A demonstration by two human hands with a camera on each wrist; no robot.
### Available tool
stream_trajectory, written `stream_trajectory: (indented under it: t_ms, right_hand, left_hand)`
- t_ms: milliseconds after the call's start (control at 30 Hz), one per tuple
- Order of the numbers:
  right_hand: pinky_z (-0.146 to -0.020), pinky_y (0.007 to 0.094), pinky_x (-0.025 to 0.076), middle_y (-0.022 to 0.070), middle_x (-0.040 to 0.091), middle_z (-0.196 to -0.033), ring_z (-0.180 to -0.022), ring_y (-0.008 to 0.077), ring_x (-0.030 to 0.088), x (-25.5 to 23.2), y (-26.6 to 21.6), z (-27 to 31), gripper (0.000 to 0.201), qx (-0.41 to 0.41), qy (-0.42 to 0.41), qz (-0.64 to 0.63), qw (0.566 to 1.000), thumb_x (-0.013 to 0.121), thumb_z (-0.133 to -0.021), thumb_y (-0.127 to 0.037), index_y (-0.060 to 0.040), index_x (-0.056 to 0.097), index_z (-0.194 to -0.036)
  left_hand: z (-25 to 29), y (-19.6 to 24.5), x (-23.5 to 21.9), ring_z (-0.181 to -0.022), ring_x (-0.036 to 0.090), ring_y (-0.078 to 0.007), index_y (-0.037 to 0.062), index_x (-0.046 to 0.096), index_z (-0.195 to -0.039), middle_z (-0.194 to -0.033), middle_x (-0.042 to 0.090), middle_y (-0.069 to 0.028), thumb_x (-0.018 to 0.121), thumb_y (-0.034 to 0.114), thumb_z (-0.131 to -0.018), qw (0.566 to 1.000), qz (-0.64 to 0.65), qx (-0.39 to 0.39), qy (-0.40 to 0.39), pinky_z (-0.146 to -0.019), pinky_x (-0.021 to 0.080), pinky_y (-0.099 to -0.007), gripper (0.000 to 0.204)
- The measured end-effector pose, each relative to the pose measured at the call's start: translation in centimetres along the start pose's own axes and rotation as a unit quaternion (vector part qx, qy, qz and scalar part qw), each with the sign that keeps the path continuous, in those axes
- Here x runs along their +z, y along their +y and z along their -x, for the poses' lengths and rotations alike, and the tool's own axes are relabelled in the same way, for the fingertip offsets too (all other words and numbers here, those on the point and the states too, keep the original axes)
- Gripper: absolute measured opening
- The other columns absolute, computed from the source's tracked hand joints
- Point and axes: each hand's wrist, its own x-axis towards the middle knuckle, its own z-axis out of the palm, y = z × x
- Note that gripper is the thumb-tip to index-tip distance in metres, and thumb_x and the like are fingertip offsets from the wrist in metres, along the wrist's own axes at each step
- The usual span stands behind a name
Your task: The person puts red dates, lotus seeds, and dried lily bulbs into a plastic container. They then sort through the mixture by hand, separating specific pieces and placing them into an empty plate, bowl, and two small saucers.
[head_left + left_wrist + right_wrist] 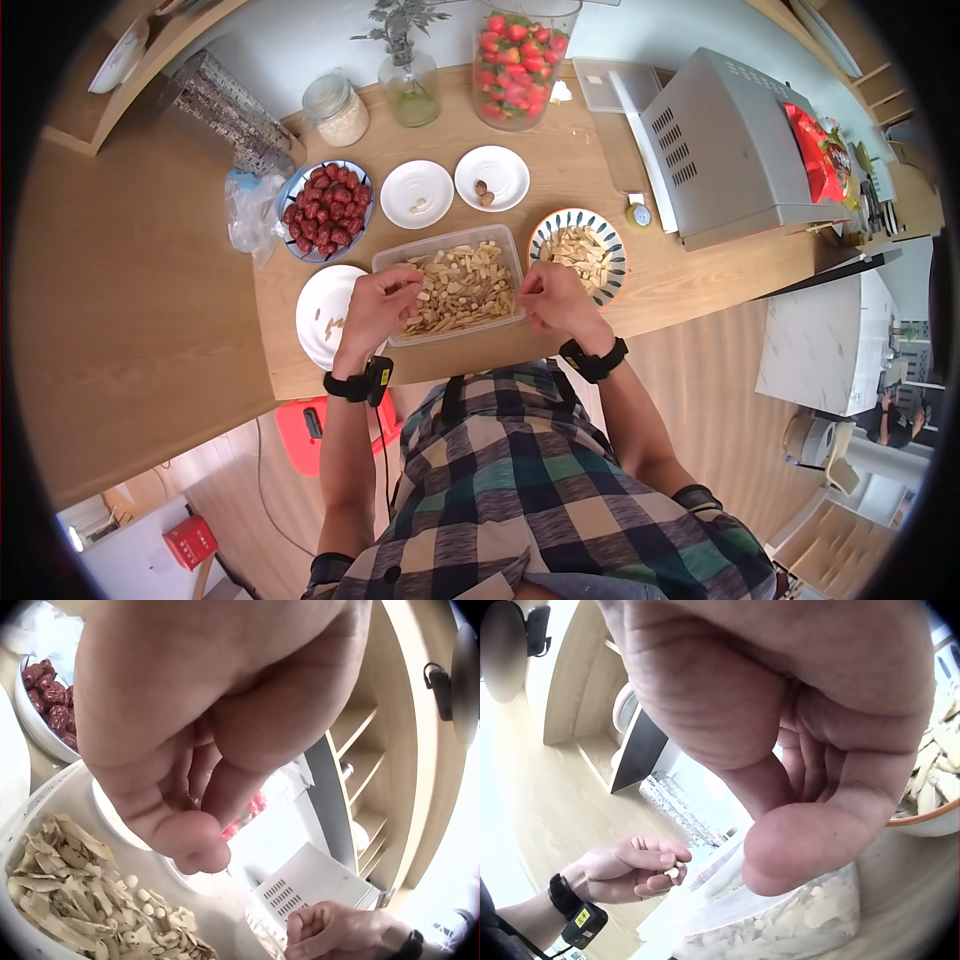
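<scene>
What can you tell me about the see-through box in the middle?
The box is rectangular with rounded corners and looks like cloudy, see-through plastic. It has no lid on and holds many pale, dry-looking slices and small round bits. It sits upright, slightly turned, on the wooden table near the front edge, between a white plate and a striped bowl. The left hand and right hand are at its sides; I can't tell if they touch it.
</scene>
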Motion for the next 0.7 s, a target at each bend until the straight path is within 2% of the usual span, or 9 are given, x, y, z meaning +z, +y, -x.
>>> stream_trajectory:
  t_ms: [67,133,233,367,433,567,700]
  right_hand:
    - [-0.039,0.0273,0.046,0.0079,0.063,-0.064,-0.047,0.0136,0.063,0.1,-0.3,0.1,0.009,0.009,0.003,0.002,1.0,0.068,-0.085,0.003,0.003,0.059,-0.082]
    - [-0.039,0.027,0.047,0.0083,0.064,-0.064,-0.047,0.0137,0.063,0.3,-0.4,0.1,0.009,0.018,0.007,0.003,1.0,0.067,-0.085,0.003,0.0028,0.059,-0.082]
    - [-0.04,0.0286,0.049,0.0083,0.064,-0.065,-0.049,0.0159,0.066,0.4,-0.1,0.0,0.006,0.024,0.018,0.02,0.999,0.067,-0.083,0.002,0.0025,0.061,-0.081]
    - [-0.039,0.0278,0.048,0.0089,0.063,-0.062,-0.048,0.0153,0.064,0.7,-0.3,0.1,0.007,0.022,0.029,0.022,0.999,0.066,-0.085,0.004,0.0033,0.06,-0.081]
    - [-0.038,0.0268,0.047,0.0085,0.063,-0.061,-0.046,0.0142,0.063,1.0,-0.4,0.2,0.009,0.022,0.035,0.02,0.999,0.067,-0.086,0.004,0.0031,0.059,-0.081]
    - [-0.037,0.0268,0.047,0.0086,0.063,-0.061,-0.046,0.0141,0.062,1.4,-0.7,0.5,0.01,0.026,0.063,0.041,0.997,0.067,-0.086,0.004,0.0035,0.059,-0.08]
    - [-0.037,0.0267,0.047,0.0089,0.063,-0.062,-0.046,0.0136,0.062,2.1,-1.1,1.1,0.01,0.037,0.102,0.059,0.992,0.068,-0.087,0.003,0.0039,0.06,-0.082]
  left_hand:
    - [0.2,-0.4,-0.2,-0.069,0.065,-0.0099,-0.0062,0.072,-0.107,-0.081,0.071,-0.0067,0.066,0.002,-0.094,1.0,0.015,0.003,-0.003,-0.06,0.049,-0.0237,0.016]
    - [0.4,-0.9,-0.2,-0.074,0.068,-0.0103,-0.0052,0.072,-0.108,-0.085,0.073,-0.0073,0.066,0.001,-0.095,0.997,0.074,0.017,-0.009,-0.065,0.055,-0.0237,0.016]
    - [0.8,-1.0,-0.4,-0.076,0.069,-0.0106,-0.0042,0.072,-0.108,-0.089,0.074,-0.0071,0.065,-0.002,-0.094,0.998,0.057,0.027,-0.02,-0.068,0.057,-0.0243,0.016]
    - [1.1,-1.3,-0.6,-0.077,0.069,-0.0107,-0.0034,0.073,-0.108,-0.09,0.074,-0.0067,0.065,0.0,-0.094,0.997,0.062,0.031,-0.026,-0.068,0.057,-0.0243,0.016]
    - [1.1,-1.3,-0.4,-0.076,0.069,-0.0103,-0.0031,0.073,-0.108,-0.089,0.073,-0.0059,0.066,0.001,-0.094,0.997,0.07,0.019,-0.003,-0.067,0.056,-0.0237,0.016]
    - [1.3,-1.8,-0.7,-0.076,0.068,-0.0097,-0.0035,0.072,-0.107,-0.088,0.073,-0.0058,0.066,0.002,-0.095,0.997,0.051,0.043,-0.025,-0.064,0.054,-0.0231,0.015]
    - [2.1,-2.0,-1.6,-0.073,0.064,-0.0098,-0.0042,0.072,-0.104,-0.087,0.071,-0.0063,0.065,0.0,-0.094,0.995,0.084,0.055,0.009,-0.065,0.05,-0.0237,0.013]
